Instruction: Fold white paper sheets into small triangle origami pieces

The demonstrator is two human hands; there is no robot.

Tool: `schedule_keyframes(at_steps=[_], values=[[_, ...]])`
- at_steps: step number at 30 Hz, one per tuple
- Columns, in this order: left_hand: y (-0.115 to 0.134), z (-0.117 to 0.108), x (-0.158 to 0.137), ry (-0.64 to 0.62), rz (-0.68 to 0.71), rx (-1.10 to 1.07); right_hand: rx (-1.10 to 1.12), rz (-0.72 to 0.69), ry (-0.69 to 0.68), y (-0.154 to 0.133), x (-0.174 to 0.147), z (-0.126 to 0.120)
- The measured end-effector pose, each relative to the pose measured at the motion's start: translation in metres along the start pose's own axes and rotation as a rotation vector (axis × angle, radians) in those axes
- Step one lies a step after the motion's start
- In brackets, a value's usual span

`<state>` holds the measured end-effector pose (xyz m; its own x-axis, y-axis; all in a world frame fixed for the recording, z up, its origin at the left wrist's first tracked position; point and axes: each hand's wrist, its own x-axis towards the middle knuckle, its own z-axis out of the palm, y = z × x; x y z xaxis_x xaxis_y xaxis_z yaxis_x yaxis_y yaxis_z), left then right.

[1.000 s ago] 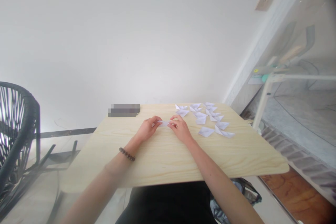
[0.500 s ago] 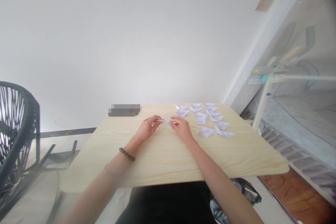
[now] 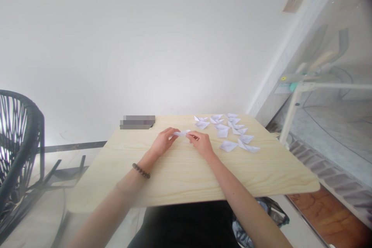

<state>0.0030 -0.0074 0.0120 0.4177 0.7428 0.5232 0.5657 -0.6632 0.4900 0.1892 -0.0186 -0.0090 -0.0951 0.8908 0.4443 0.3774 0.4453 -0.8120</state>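
Observation:
A small folded piece of white paper (image 3: 181, 133) is held between my two hands above the middle of the table. My left hand (image 3: 164, 140) pinches its left end with thumb and fingers. On the other end, my right hand (image 3: 201, 142) has its fingertips closed. The finished shape of this paper is too small to make out. To the right of my right hand lie several folded white paper boats (image 3: 228, 146), grouped in loose rows.
The pale wooden table (image 3: 180, 178) stands against a white wall. A dark, blurred-out object (image 3: 137, 122) lies at its back left. A black woven chair (image 3: 21, 143) is on the left, and a white metal frame (image 3: 290, 116) stands at the right.
The paper has tilted so that more of its white face shows. My right fingers have drawn closer together on its right end. The paper boats have not moved.

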Motion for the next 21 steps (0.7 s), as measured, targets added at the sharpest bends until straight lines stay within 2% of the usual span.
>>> schedule_keyframes(at_steps=[10, 21], values=[[-0.0057, 0.0030, -0.0007, -0.015, -0.049, 0.061, -0.156, -0.136, 0.013, 0.0010, 0.0004, -0.0012], [-0.0044, 0.0013, 0.0012, 0.013, 0.037, 0.174, -0.100, -0.157, 0.015, -0.0065, -0.0009, -0.0015]])
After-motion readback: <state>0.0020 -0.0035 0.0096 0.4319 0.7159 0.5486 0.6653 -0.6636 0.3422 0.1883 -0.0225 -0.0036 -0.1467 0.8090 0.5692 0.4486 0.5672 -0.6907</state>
